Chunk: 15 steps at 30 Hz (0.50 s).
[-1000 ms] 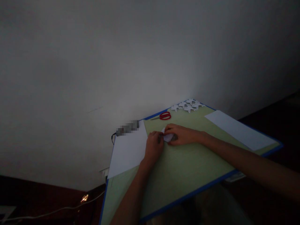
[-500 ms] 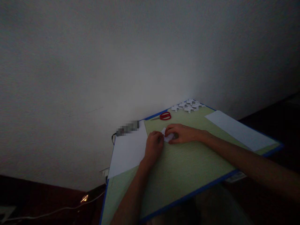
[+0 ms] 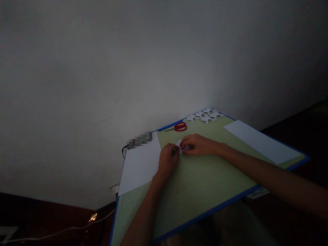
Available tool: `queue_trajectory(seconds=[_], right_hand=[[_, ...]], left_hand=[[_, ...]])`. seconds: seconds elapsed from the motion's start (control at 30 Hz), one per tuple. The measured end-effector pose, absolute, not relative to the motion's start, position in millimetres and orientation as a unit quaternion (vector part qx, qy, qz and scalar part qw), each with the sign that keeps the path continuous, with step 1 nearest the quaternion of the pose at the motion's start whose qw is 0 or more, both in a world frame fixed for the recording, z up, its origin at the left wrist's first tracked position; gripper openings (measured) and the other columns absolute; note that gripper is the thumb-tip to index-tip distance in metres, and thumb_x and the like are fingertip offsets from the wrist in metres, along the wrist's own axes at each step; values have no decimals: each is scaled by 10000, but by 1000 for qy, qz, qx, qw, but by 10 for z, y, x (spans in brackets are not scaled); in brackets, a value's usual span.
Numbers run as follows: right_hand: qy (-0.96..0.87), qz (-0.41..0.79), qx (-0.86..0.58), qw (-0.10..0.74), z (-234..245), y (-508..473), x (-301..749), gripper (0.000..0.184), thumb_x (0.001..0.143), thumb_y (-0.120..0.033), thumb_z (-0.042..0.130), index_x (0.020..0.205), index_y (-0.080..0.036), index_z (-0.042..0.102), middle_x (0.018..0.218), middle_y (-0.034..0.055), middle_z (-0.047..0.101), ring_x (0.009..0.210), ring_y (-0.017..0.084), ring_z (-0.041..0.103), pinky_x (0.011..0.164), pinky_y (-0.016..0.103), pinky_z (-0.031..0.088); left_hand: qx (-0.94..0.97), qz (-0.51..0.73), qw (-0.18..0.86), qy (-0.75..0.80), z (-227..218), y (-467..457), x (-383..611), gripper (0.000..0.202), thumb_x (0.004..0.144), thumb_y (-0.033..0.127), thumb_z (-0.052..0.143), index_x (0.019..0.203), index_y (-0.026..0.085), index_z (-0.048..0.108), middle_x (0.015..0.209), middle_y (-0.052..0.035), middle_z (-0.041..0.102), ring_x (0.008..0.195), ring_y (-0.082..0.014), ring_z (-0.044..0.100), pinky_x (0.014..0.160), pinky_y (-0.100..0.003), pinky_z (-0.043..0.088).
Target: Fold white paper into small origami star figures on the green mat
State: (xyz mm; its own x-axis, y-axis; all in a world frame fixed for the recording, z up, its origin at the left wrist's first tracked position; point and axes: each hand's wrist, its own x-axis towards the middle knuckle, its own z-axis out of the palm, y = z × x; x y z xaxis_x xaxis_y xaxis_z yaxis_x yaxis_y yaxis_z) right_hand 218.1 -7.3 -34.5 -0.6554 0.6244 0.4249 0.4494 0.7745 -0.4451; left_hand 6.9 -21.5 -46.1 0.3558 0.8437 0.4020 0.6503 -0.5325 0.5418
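Both my hands meet over a small folded piece of white paper point(image 3: 181, 148) lying on a green board with a blue rim point(image 3: 205, 184). My left hand point(image 3: 167, 160) is curled, its fingertips pinching the paper's left edge. My right hand point(image 3: 198, 145) presses down on the paper from the right with bent fingers, covering most of it.
Red-handled scissors point(image 3: 180, 126) lie beyond my hands near the board's far edge. Several small folded white paper shapes point(image 3: 206, 115) sit at the far corner. A white sheet point(image 3: 139, 164) lies on the left, another white sheet point(image 3: 258, 140) on the right. A pale wall rises behind.
My right hand has curled its fingers tighter over the paper and drawn slightly toward the left hand, so less of the paper shows. My left hand has stayed in place.
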Motion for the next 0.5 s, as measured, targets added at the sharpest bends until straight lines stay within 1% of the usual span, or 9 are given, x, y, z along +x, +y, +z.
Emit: queue_trajectory(seconds=[0.13, 0.33, 0.4, 0.5], right_hand=[[-899, 149, -295, 288, -374, -55, 2173, 194, 925, -310, 648, 992, -165, 759, 1015, 84, 724, 914, 185, 681, 855, 301, 507], [-899, 149, -296, 287, -407, -51, 2171, 211, 958, -326, 609, 969, -168, 749, 1065, 90, 695, 945, 187, 665, 860, 310, 503], [-899, 153, -293, 288, -393, -69, 2176, 190, 939, -318, 635, 952, -170, 752, 1077, 89, 688, 964, 192, 661, 885, 321, 503], [-900, 160, -287, 286, -368, -97, 2189, 153, 858, -296, 723, 954, -184, 761, 1125, 86, 673, 1014, 210, 655, 942, 347, 495]], left_hand=[[813, 332, 144, 457, -462, -217, 72, 162, 843, 37, 600, 880, 160, 700, 917, -52, 687, 780, -145, 640, 760, -275, 507], [812, 329, 160, 454, -443, -217, 79, 92, 838, 109, 657, 889, 174, 696, 928, -42, 674, 754, -138, 634, 736, -272, 506], [812, 327, 161, 456, -441, -219, 82, 104, 836, 100, 652, 897, 174, 693, 936, -43, 673, 755, -139, 633, 738, -275, 505], [813, 327, 150, 458, -443, -224, 87, 98, 832, 102, 656, 886, 176, 689, 927, -40, 673, 760, -144, 633, 739, -280, 504]])
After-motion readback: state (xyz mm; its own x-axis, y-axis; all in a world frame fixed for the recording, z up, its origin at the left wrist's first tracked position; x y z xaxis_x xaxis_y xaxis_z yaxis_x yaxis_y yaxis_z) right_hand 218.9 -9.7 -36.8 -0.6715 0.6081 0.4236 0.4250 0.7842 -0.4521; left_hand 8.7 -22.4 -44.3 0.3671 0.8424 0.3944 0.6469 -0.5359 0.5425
